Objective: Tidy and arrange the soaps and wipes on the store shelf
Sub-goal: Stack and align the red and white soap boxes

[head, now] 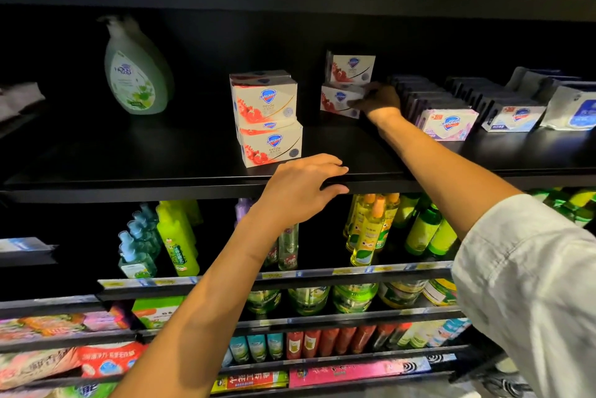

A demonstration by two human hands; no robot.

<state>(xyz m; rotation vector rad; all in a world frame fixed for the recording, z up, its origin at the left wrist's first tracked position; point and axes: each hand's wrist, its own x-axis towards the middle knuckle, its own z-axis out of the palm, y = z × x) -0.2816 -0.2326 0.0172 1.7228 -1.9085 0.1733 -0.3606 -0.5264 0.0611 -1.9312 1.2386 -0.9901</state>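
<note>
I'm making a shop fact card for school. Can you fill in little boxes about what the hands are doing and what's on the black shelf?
right hand: grips the lower soap box at the back, deep on the black shelf
box above it: another red-and-white soap box, stacked on top
left hand: rests on the shelf's front edge, holds nothing
front stack: two soap boxes, one on the other, near the edge
far left: green pump bottle, upright
right side: rows of soap bars
</note>
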